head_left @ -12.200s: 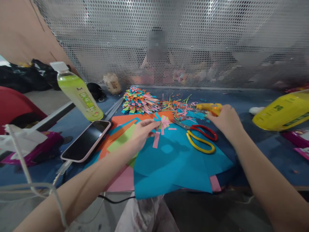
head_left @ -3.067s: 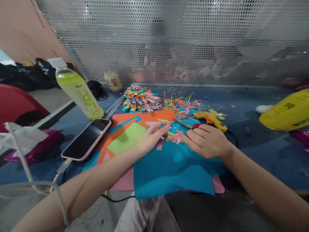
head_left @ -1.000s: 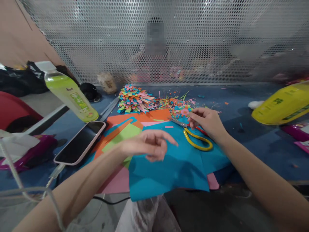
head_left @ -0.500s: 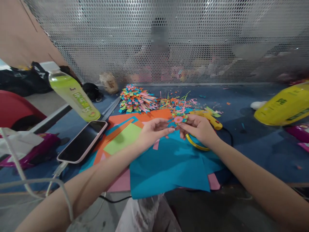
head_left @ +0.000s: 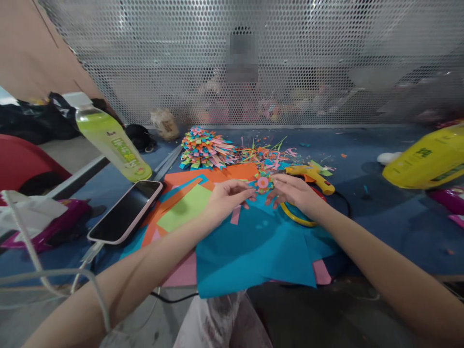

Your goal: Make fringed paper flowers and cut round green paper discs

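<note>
Head view, centre: my left hand [head_left: 229, 195] pinches a round multicoloured paper flower [head_left: 263, 182], apparently to steady it; my right hand [head_left: 291, 192] lies loosely open alongside.

Scissors [head_left: 297, 221] mostly hidden behind right hand [head_left: 292, 190]; can't tell whether its fingers [head_left: 284, 180] touch flower [head_left: 263, 182]. Yellow bottle [head_left: 431, 157] runs out of sight at right, tissue pack [head_left: 74, 217] at left.

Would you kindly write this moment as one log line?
left hand: left of paper flower; right hand: right of it; contact: unclear; scissors: partly hidden; glue gun: beyond right hand
</note>
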